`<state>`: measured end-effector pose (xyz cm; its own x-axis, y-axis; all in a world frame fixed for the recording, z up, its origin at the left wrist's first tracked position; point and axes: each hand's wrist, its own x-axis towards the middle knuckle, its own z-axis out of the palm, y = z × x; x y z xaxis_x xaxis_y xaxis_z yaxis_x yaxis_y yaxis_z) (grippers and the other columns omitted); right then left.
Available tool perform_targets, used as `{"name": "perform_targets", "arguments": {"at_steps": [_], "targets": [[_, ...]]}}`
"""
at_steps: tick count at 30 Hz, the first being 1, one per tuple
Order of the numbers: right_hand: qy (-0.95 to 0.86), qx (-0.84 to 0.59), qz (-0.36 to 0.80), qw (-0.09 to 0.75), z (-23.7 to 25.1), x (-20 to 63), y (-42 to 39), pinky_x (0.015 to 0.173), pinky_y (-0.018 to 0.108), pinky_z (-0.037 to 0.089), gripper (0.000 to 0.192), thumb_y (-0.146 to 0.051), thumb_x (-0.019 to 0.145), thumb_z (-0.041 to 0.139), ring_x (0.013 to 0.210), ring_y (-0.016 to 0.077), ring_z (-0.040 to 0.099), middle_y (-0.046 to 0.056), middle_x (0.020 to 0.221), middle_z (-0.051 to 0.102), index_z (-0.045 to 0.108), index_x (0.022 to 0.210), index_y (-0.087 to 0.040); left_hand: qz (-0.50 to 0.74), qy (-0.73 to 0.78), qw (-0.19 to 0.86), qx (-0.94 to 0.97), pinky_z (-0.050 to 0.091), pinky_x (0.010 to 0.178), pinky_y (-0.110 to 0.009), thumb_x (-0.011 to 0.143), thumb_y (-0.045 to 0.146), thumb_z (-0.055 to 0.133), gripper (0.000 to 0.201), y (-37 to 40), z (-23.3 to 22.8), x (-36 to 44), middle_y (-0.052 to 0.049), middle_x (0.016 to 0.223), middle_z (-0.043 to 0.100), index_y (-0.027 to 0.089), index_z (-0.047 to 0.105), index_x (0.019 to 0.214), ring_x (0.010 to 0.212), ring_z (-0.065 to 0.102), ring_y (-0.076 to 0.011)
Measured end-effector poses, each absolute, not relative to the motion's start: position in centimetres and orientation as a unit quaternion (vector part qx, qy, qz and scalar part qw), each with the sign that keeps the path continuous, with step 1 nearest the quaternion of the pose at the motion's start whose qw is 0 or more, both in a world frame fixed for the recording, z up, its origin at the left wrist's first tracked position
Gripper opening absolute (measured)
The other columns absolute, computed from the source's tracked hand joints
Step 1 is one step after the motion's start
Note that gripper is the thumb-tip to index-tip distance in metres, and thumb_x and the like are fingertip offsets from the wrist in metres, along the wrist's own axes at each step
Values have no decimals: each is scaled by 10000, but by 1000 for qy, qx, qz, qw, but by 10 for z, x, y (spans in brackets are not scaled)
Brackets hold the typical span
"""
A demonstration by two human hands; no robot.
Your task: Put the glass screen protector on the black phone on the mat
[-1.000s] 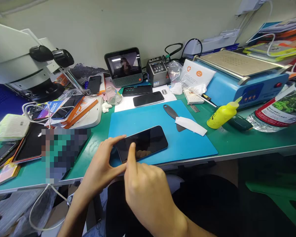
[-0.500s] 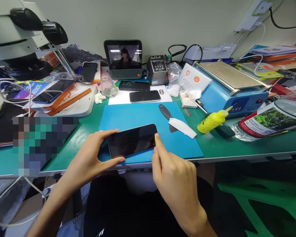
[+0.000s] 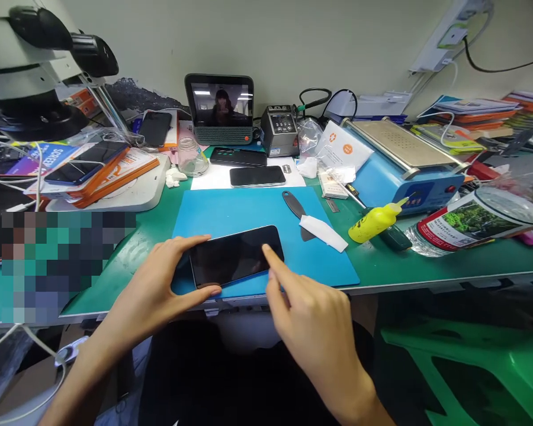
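Observation:
A black phone (image 3: 233, 256) with a dark screen lies on the blue mat (image 3: 257, 222) near the table's front edge. My left hand (image 3: 160, 287) clamps its left end between thumb and fingers. My right hand (image 3: 311, 325) points its index finger onto the right part of the screen, the fingertip touching the glass. A black spatula-like tool (image 3: 295, 207) and a white strip (image 3: 323, 232) lie on the mat to the right of the phone.
Two more phones (image 3: 256, 176) lie on white paper behind the mat. A yellow squeeze bottle (image 3: 375, 222), a blue heating machine (image 3: 404, 163), a small screen (image 3: 220, 108), a glass jar (image 3: 190, 158), a microscope (image 3: 39, 77) and stacked phones crowd the green table (image 3: 426, 263).
My right index finger slid from the screen's left part to its right edge, then back a little onto the right part. My left hand kept its hold on the phone.

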<state>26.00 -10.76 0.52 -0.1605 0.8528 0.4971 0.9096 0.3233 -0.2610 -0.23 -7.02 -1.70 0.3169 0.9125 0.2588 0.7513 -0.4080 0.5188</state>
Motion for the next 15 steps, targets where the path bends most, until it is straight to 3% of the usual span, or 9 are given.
{"name": "perform_targets", "arguments": {"at_steps": [4, 11, 15], "targets": [[-751, -595, -77, 276, 6, 276, -106, 514, 337, 264, 397, -192, 1073, 518, 410, 116, 487, -43, 531, 636, 753, 1391, -168, 263, 526, 151, 795, 542, 1042, -499, 947, 572, 752, 696, -69, -17, -2, -67, 1461, 638, 381, 449, 1544, 1321, 632, -345], [-782, -558, -112, 255, -1, 243, -111, 501, 364, 343, 452, -111, 1064, 426, 481, 169, 629, 28, 611, 701, 668, 1403, 66, 264, 514, 153, 802, 542, 1072, -475, 957, 555, 751, 703, -70, -19, -4, -40, 1492, 634, 402, 411, 1554, 1340, 622, -317], [-818, -510, -62, 259, 0, 217, -110, 503, 383, 381, 490, -104, 1030, 446, 529, 202, 669, 42, 666, 725, 620, 1451, 75, 264, 513, 148, 803, 546, 1079, -492, 957, 570, 744, 721, -68, -23, -4, -49, 1510, 628, 401, 398, 1566, 1350, 623, -329]]}}
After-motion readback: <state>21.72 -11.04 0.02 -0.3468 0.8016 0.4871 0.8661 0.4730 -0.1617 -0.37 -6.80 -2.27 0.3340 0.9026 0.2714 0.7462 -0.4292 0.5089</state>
